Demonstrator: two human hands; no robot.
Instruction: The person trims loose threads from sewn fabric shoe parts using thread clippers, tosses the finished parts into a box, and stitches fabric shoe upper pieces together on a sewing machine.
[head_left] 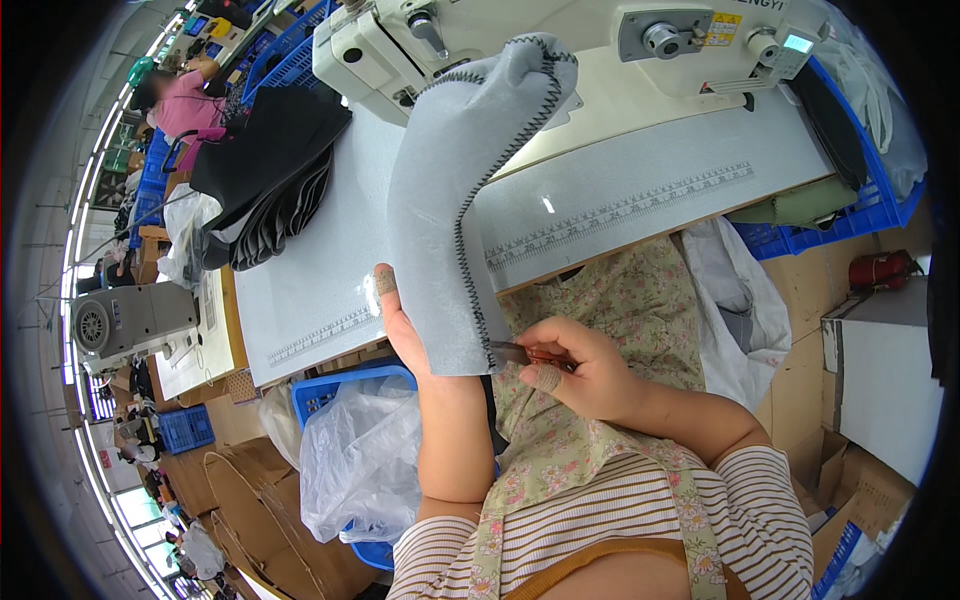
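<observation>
A light grey sewn fabric piece [430,220], long and curved like a sock, stands up in front of the sewing machine [590,40]. Dark zigzag stitching runs down its right edge and across its top. My left hand [403,325] supports it near the lower end, with a taped thumb showing at the left and the other fingers hidden by the cloth. At the lower right edge of the seam, my right hand [590,375] is closed on small scissors [545,357] with red-brown handles. Their blades touch or nearly touch the stitched edge.
Black fabric pieces [270,170] lie stacked on the grey table [620,215], left of the machine. Below its front edge, a blue basket [315,395] holds clear plastic bags. Another blue crate [890,215] stands at right. A person in pink [185,105] sits far left.
</observation>
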